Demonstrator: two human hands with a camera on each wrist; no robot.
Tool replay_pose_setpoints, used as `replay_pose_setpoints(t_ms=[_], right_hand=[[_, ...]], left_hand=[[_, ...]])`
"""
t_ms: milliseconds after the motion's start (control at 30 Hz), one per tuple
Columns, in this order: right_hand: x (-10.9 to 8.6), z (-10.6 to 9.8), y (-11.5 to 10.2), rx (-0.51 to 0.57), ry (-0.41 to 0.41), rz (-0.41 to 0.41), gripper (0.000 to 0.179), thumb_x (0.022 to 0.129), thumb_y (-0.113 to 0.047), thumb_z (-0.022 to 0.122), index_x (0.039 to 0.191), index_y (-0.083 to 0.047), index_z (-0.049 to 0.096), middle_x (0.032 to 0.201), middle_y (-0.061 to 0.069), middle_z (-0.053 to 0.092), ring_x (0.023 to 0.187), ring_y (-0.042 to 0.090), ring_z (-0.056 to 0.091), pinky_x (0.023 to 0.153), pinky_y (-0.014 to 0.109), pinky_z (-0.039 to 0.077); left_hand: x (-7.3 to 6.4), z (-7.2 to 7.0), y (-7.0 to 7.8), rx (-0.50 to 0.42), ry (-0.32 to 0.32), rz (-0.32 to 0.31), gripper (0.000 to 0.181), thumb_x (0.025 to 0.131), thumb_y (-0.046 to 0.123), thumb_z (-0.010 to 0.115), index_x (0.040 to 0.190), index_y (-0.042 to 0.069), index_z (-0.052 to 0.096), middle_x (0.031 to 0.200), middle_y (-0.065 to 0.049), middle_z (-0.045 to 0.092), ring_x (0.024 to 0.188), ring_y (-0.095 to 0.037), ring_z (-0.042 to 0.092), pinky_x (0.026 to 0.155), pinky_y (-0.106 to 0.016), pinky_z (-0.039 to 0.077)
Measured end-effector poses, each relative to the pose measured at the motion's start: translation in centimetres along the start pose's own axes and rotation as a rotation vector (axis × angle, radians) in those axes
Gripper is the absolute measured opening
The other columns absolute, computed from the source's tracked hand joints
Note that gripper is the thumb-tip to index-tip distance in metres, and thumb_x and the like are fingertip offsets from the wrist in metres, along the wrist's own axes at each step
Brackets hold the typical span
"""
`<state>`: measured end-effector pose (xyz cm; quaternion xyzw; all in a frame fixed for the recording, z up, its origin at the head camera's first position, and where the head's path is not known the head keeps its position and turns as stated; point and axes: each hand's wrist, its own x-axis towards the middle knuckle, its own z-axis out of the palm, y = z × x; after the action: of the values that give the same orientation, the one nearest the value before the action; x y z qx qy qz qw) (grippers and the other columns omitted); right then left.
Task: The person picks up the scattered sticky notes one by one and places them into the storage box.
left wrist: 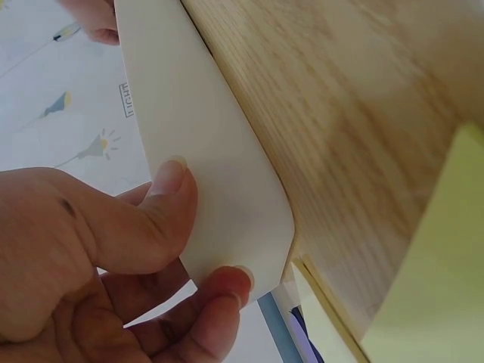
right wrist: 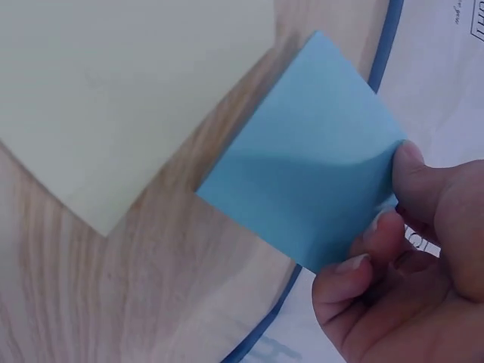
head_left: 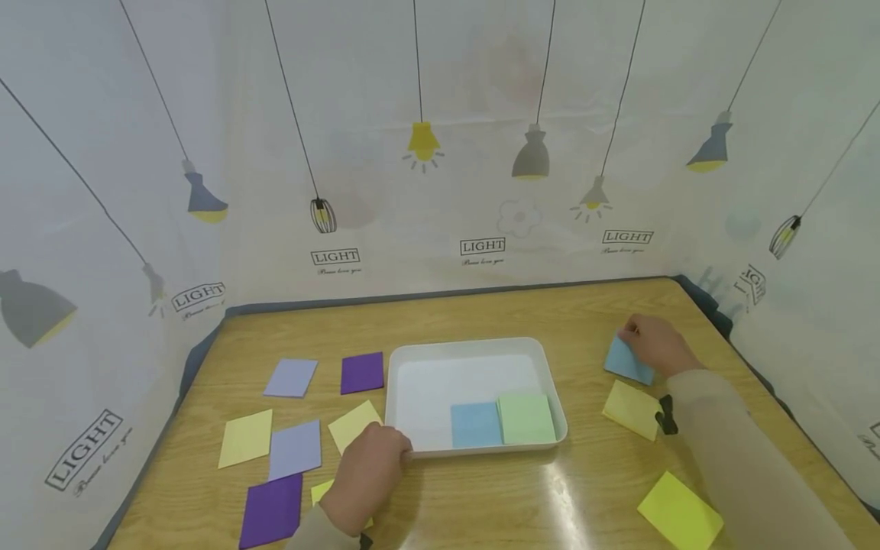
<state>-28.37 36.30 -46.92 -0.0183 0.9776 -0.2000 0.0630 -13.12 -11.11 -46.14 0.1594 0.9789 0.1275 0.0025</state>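
My right hand (head_left: 656, 342) pinches a blue sticky-note pad (right wrist: 302, 159) by its edge, thumb on one side and fingers on the other, at the right of the table. With my left hand (head_left: 367, 470) I grip the near-left corner of a white tray (head_left: 474, 351); the left wrist view shows thumb and fingers on the tray's wall (left wrist: 219, 151). Inside the tray, a blue pad (head_left: 476, 425) and a light green pad (head_left: 525, 418) lie side by side in the near-right part. Just below the held pad sits a pale yellow pad (head_left: 631, 410).
Left of the tray lie purple pads (head_left: 362, 373), lavender pads (head_left: 292, 378) and pale yellow pads (head_left: 246, 438). One yellow pad (head_left: 340, 496) is partly hidden under my left hand. A bright yellow pad (head_left: 681, 512) lies near right. Printed cloth walls (head_left: 426, 206) surround the wooden table (head_left: 495, 504).
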Motion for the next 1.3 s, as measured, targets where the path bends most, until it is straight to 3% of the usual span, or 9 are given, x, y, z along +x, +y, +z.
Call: replay_pose_setpoints(t_ms=[267, 500, 667, 1100, 1300], right_hand=[[-0.8, -1.1, -0.9, 0.006, 0.006, 0.007, 0.03, 0.107, -0.026, 0.05, 0.102, 0.003, 0.06, 0.088, 0.014, 0.061, 0.075, 0.024, 0.051, 0.065, 0.035, 0.043], [-1.6, -1.7, -1.8, 0.005, 0.008, 0.013, 0.029, 0.107, -0.024, 0.05, 0.102, 0.003, 0.061, 0.091, 0.016, 0.063, 0.076, 0.025, 0.052, 0.066, 0.036, 0.043], [-1.7, -1.8, -2.7, -0.015, 0.026, -0.033, 0.029, 0.106, -0.024, 0.051, 0.103, 0.003, 0.061, 0.093, 0.016, 0.064, 0.076, 0.024, 0.052, 0.067, 0.036, 0.044], [-2.7, -2.1, -9.7, -0.026, -0.017, -0.105, 0.022, 0.103, -0.022, 0.058, 0.094, -0.003, 0.062, 0.085, 0.009, 0.062, 0.077, 0.022, 0.051, 0.068, 0.035, 0.044], [-3.3, -2.0, -12.4, -0.05, 0.004, -0.183, 0.02, 0.101, -0.023, 0.06, 0.089, -0.007, 0.061, 0.079, 0.005, 0.059, 0.072, 0.019, 0.049, 0.065, 0.032, 0.04]], left_hand=[[0.0, 0.0, 0.2, 0.022, -0.001, -0.003, 0.014, 0.082, 0.005, 0.078, 0.072, 0.015, 0.078, 0.072, 0.004, 0.07, 0.071, -0.014, 0.058, 0.069, -0.038, 0.057], [0.1, 0.0, 0.3, 0.031, -0.008, 0.003, 0.015, 0.083, 0.006, 0.078, 0.071, 0.015, 0.077, 0.07, 0.004, 0.07, 0.07, -0.014, 0.058, 0.067, -0.037, 0.056], [0.0, 0.0, 0.3, 0.027, 0.002, 0.007, 0.018, 0.081, 0.004, 0.077, 0.067, 0.015, 0.075, 0.066, 0.004, 0.066, 0.067, -0.012, 0.054, 0.064, -0.035, 0.053], [0.0, -0.1, 0.3, 0.028, 0.005, 0.002, 0.016, 0.083, 0.005, 0.077, 0.07, 0.015, 0.077, 0.071, 0.005, 0.069, 0.07, -0.012, 0.057, 0.066, -0.035, 0.055], [0.1, 0.1, 0.2, 0.034, 0.005, -0.004, 0.017, 0.082, 0.005, 0.077, 0.069, 0.016, 0.077, 0.069, 0.005, 0.068, 0.069, -0.011, 0.055, 0.064, -0.034, 0.054]])
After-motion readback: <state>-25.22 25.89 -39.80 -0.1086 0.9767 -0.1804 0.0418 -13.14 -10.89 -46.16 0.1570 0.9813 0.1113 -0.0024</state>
